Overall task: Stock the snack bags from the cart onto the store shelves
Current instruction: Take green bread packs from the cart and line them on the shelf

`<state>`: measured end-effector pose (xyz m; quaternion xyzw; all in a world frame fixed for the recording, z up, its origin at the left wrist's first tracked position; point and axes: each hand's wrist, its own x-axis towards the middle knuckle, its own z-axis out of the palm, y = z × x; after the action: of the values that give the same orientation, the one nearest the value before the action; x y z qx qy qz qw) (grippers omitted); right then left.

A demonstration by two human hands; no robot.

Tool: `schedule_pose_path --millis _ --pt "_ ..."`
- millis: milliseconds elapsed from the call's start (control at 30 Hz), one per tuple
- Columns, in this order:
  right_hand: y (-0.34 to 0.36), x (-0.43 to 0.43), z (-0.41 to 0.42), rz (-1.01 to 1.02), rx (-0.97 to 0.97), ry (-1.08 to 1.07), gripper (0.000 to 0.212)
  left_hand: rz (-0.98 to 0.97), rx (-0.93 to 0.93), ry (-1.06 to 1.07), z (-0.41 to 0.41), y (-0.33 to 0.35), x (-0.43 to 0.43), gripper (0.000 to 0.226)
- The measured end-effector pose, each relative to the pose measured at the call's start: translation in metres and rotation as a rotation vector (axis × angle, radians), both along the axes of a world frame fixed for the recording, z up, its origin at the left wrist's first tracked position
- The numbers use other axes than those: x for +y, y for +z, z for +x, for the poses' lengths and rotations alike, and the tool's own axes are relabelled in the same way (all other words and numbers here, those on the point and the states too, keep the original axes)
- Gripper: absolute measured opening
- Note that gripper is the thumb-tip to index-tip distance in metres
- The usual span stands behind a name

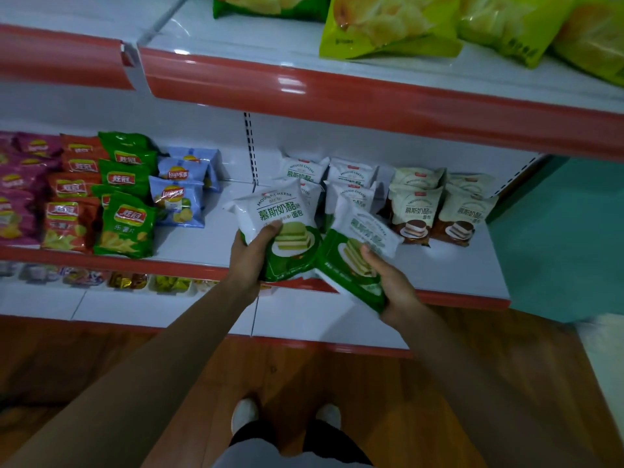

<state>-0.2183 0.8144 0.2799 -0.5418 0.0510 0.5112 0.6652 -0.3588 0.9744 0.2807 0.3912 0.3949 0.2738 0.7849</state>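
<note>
Left hand [250, 261] clasps left bread bag [280, 207], right hand [395, 283] right bread bag [351, 261], fingers wrapped behind, hidden.

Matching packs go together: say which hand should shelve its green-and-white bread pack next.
Probably left. The left hand holds an upright green-and-white bread pack right before the matching shelved packs; the right hand holds a tilted pack, lower.

Six green-and-white bread bags [280, 211]: one in the left hand [251, 261], one in the right hand [396, 285], four on the middle shelf [209, 241]. Four brown-and-cream bread bags [417, 211]. Three blue crisp bags [177, 204]. At least four green crisp bags [126, 228], four red crisp bags [66, 224]. Purple crisp bags [17, 204] run off frame, uncountable. Four big yellow-green bags [388, 28] on the top shelf [236, 42]
</note>
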Motion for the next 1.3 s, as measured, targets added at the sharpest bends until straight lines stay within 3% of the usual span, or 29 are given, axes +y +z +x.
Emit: schedule_pose_path --millis 167,267,367,500,700,833,1067,1233,1300 --pt "-0.014 -0.017 0.036 -0.065 -0.056 -0.219 0.041 -0.052 -0.008 -0.078 -0.003 -0.006 0.004 0.039" --pt "-0.028 -0.018 0.050 -0.083 -0.081 -0.241 0.039 -0.036 -0.004 -0.117 0.000 -0.016 0.000 0.055" --pt "-0.037 -0.012 0.065 -0.135 -0.166 -0.216 0.037 -0.017 0.042 -0.089 0.002 -0.030 -0.002 0.064" --pt "-0.056 0.005 0.092 -0.205 -0.293 -0.145 0.036 -0.036 0.096 -0.027 0.000 -0.053 -0.010 0.053" --pt "-0.100 0.053 0.116 -0.257 -0.416 0.068 0.040 -0.086 0.080 -0.004 0.018 -0.080 -0.034 0.064" --pt "-0.129 0.075 0.127 -0.278 -0.534 0.118 0.036 -0.125 0.080 -0.022 0.026 -0.094 -0.046 0.056" --pt "-0.148 0.079 0.119 -0.320 -0.697 -0.001 0.039 -0.141 0.110 -0.032 0.013 -0.116 -0.035 0.056" --pt "-0.139 0.075 0.109 -0.379 -0.637 -0.125 0.038 -0.132 0.154 -0.061 0.010 -0.128 -0.022 0.063" --pt "-0.136 0.067 0.099 -0.405 -0.759 -0.236 0.037 -0.120 0.157 -0.087 0.011 -0.126 -0.015 0.062"
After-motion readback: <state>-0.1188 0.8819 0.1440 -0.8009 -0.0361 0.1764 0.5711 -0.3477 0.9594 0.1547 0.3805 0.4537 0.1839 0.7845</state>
